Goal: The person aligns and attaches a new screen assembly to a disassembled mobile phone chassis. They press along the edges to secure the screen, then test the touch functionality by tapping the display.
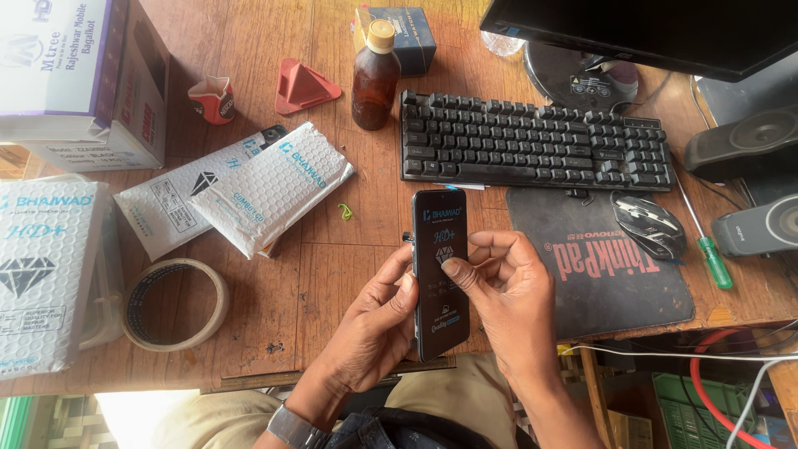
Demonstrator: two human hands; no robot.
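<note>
A: What's biggest here?
B: The desk (274, 291), wooden. On it a black keyboard (536, 141) under a monitor (640, 29), a dark mouse pad (598, 266) carrying a mouse (648, 224), and white padded pouches (270, 187) lying to the left.

A: And smaller?
B: A tape roll (176, 303) near the front edge, a brown bottle (376, 76) just left of the keyboard, and a green-handled screwdriver (706, 249) right of the pad.

A: The hands?
B: The left hand (374, 324) is wrapped around the phone's (440, 270) left edge, holding it upright over the desk's front edge, in front of the keyboard. The right hand (511, 291) is curled beside it, thumb tip pressed on the printed black face, fingers folded near the right edge.
</note>
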